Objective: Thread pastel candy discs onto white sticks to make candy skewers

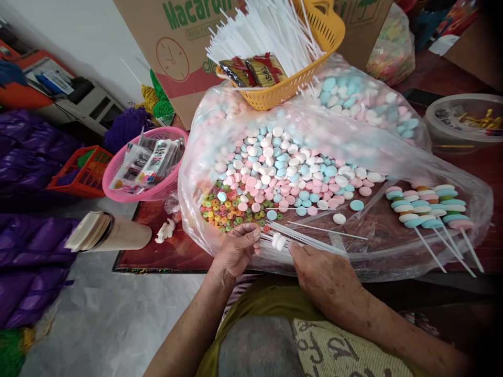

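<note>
Two white, rounded marshmallow-like candies (279, 241) sit on a thin white stick between my hands. My right hand (326, 275) is closed with thumb and forefinger on that stick, to the right of the candies. My left hand (239, 250) is pinched shut just left of them; what its fingertips hold is too small to tell. Several loose white sticks (306, 236) lie just beyond my hands. Small ring-shaped gummies (231, 207) are heaped beyond my left hand, beside a large pile of pink, blue and white candies (291, 167).
Finished candy skewers (428, 207) lie to the right on the clear plastic bag (393, 262). Behind stands a yellow basket (271, 94) of white sticks and packets. A pink basket (145, 193) and a beige cup-like container (129, 233) are at the left; a round plastic tub (463, 133) is at the right.
</note>
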A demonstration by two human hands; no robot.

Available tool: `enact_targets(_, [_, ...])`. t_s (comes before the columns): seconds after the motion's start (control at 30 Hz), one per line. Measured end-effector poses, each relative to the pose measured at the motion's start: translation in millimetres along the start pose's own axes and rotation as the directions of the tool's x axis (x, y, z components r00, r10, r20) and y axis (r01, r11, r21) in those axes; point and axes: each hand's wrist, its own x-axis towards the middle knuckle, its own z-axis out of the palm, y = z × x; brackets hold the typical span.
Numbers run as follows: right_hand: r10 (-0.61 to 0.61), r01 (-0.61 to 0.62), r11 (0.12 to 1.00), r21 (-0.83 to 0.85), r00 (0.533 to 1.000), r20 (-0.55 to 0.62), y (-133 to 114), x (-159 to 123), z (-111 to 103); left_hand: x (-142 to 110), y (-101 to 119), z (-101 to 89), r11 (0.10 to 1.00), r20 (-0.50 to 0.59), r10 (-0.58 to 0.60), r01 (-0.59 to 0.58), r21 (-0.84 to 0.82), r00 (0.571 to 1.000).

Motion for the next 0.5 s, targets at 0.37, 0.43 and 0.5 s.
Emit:
enact_targets(0.37, [0.052,0.030,0.824,0.566,0.990,-0.129,29,8,28,1,5,5.9,0.655,0.046,0.319,-0.255,0.712,0.947])
enact_targets(0.43, [0.113,0.000,0.771,0.637,0.984,-0.137,37,7,33,8,7,9.2,0.270,0.155,0.416,-0.285,0.920,0.896])
enact_targets(0.5, [0.103,0.009,0.757,0.654,0.986,-0.134,40,4,35,16,4,13.4,0.014,0.225,0.337,-0.244,0.970,0.914])
